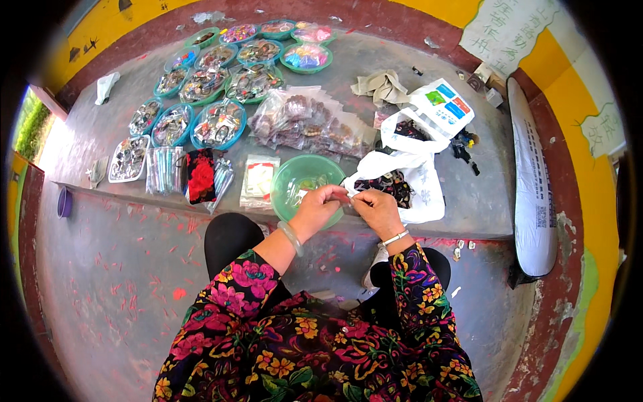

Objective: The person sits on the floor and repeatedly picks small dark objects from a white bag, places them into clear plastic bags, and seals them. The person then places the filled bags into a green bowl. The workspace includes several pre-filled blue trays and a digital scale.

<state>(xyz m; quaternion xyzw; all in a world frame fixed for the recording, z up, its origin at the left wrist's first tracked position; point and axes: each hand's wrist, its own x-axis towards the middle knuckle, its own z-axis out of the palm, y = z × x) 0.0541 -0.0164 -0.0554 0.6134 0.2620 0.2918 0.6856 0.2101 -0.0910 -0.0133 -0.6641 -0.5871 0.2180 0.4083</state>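
Note:
My left hand [320, 206] and my right hand [376, 209] meet over the front edge of a raised concrete step [429, 100]. Together they pinch a small clear plastic packet [347, 196] between their fingertips; what is inside is too small to tell. Just behind my left hand sits a green plastic bowl [295, 177] with a few clear packets in it. A white plastic bag [418, 181] with dark patterned items inside lies beside my right hand.
Several round blue and green trays [218, 124] of small trinkets fill the back left of the step. A pile of clear bagged items [305, 124], a red-flowered black pouch [200, 175], a grey cloth [382, 86] and a long white sack [532, 194] lie around.

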